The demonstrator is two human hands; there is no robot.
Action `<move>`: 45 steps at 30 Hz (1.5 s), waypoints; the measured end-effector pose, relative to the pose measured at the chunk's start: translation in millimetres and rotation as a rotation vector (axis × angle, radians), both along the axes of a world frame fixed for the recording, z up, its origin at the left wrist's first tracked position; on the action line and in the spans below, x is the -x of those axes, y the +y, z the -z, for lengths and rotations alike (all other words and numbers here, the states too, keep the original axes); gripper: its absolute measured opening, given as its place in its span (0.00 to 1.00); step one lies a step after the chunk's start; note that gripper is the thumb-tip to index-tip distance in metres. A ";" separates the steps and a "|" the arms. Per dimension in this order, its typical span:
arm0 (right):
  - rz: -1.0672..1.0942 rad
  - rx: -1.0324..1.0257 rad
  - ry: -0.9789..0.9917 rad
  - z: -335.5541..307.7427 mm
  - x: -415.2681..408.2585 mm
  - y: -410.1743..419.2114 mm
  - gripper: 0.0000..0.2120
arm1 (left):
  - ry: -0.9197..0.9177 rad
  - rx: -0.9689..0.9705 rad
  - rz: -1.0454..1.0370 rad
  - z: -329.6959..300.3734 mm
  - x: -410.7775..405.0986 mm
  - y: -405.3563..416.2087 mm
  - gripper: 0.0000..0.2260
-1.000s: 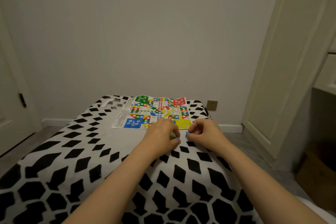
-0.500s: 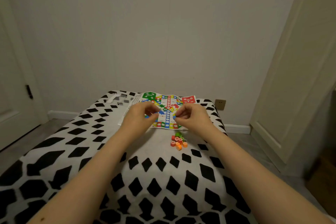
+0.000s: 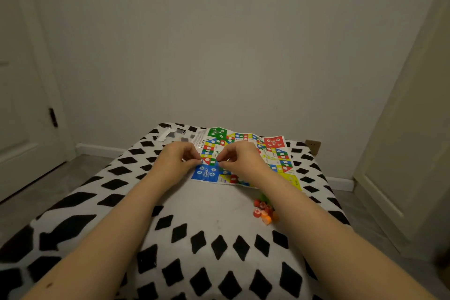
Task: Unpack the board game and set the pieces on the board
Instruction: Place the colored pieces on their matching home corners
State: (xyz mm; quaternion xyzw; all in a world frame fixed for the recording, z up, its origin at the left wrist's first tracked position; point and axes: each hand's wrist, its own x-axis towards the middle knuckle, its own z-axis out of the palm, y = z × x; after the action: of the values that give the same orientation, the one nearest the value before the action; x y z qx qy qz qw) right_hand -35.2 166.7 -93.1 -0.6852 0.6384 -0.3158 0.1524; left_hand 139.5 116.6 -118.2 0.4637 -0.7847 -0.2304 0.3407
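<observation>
A colourful paper game board (image 3: 272,153) lies flat at the far end of a black-and-white patterned bed (image 3: 214,246). My left hand (image 3: 177,161) and my right hand (image 3: 241,158) hover side by side over the board's blue corner (image 3: 205,174), each with thumb and forefinger pinched together. A small blue piece seems to sit in each pinch, mostly hidden by the fingers. A little pile of red, orange and green round pieces (image 3: 264,210) rests on the bed just in front of the board, beside my right forearm.
A clear plastic wrapper (image 3: 173,134) lies at the bed's far left corner by the board. A wall with a socket (image 3: 313,145) stands behind. A door (image 3: 22,80) is at left, and a wardrobe panel (image 3: 414,129) at right.
Both hands have moved from the pile of pieces forward onto the board and now sit over its blue corner. The pile, once hidden by my hands, is uncovered.
</observation>
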 end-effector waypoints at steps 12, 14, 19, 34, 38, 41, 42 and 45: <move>-0.013 -0.037 0.066 9.1 -3.6 -4.6 0.06 | -0.051 0.018 0.072 2.8 -1.2 1.0 0.03; -0.011 -0.037 0.062 10.1 -3.4 -4.9 0.06 | -0.053 0.019 0.076 2.5 -0.9 1.5 0.02; -0.015 -0.039 0.067 10.3 -3.4 -6.1 0.06 | -0.074 0.030 0.067 3.0 -1.0 2.4 0.02; -0.047 -0.039 0.086 7.5 -4.9 -4.2 0.05 | -0.075 0.021 0.062 4.3 -1.8 1.1 0.02; -0.010 0.010 0.022 -1.8 2.6 2.4 0.06 | -0.009 0.009 0.038 4.5 -1.2 5.6 0.01; 0.007 0.025 0.032 -6.6 10.8 11.7 0.06 | 0.036 0.050 0.046 -0.8 4.5 13.7 0.02; 0.007 0.019 0.034 -7.4 13.1 15.6 0.06 | 0.056 0.069 0.050 -3.0 7.1 17.8 0.01; 0.009 0.019 0.039 -8.5 22.9 30.4 0.05 | 0.081 0.124 0.073 -9.9 17.9 33.8 0.02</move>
State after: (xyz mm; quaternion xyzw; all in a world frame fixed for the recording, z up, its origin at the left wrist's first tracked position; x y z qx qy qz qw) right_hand -58.1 197.1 -84.6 -0.6898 0.6412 -0.3092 0.1319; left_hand 121.6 150.3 -108.3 0.4030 -0.7997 -0.2120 0.3914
